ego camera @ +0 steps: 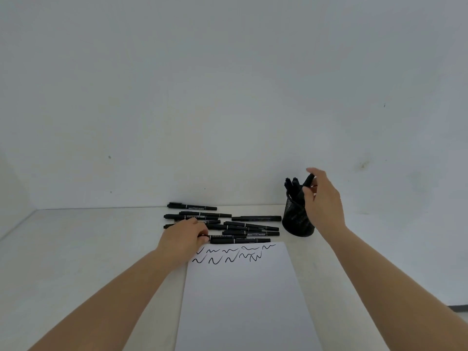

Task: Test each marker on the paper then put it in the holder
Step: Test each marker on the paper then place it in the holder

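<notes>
While over the holder (297, 221), right hand (323, 198); left hand (184, 236) on markers (240, 230).

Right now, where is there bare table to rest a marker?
Bare table runs left of the left hand; another strip lies right of the holder. Crowded: the marker pile between paper and wall.

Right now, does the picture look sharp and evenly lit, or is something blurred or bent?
Head view: soft, even light, no glare; the right hand at the holder is slightly motion-blurred; the wide lens bends the table edge; scribbles on the paper stay legible.
</notes>
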